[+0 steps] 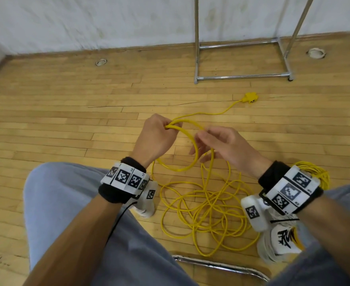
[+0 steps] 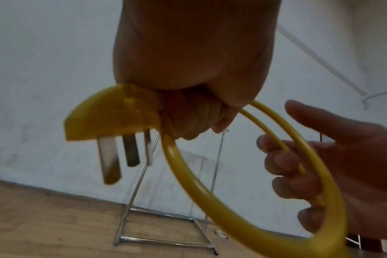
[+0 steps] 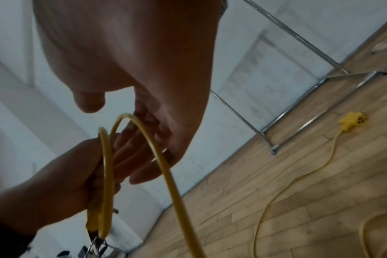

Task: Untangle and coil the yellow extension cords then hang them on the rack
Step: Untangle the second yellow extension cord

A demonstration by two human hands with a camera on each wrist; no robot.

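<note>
My left hand (image 1: 167, 129) grips a small loop of yellow extension cord (image 1: 190, 135) in a fist, above the floor. The left wrist view shows the same fist (image 2: 194, 118) also holding the cord's yellow plug (image 2: 113, 115), prongs pointing down. My right hand (image 1: 203, 145) is close beside it with loosely extended fingers (image 3: 139, 157), and a strand of the cord (image 3: 166, 165) runs across them. The rest of this cord lies in a loose tangle (image 1: 207, 209) on the floor between my feet. Its yellow socket end (image 1: 251, 97) lies farther out, near the rack (image 1: 242, 76).
The chrome rack stands against the white wall at the back right, its base on the wooden floor. A second bundle of yellow cord (image 1: 318, 172) lies behind my right wrist. A chrome chair frame (image 1: 221, 266) is at the bottom, and my knees flank the tangle.
</note>
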